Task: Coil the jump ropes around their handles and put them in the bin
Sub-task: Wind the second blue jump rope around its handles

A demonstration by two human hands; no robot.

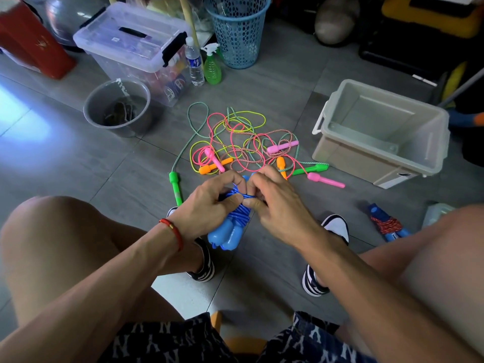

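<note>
Fingers: the left hand (207, 205) curls round the blue plastic jump rope (230, 226); the right hand (275, 205) pinches its blue cord at the top of the coil.
Blue rope: cord wound round both handles, held above the grey tiled floor (78, 163) between the two shoes.
Loose ropes: a tangled pile of pink, yellow, green and orange jump ropes (235, 142) lies just beyond the hands.
Bin: the open beige plastic bin (379, 132) stands right of the pile.
Coiled rope: a blue-handled rope wrapped in red cord (387, 225) lies on the floor near the right knee.
</note>
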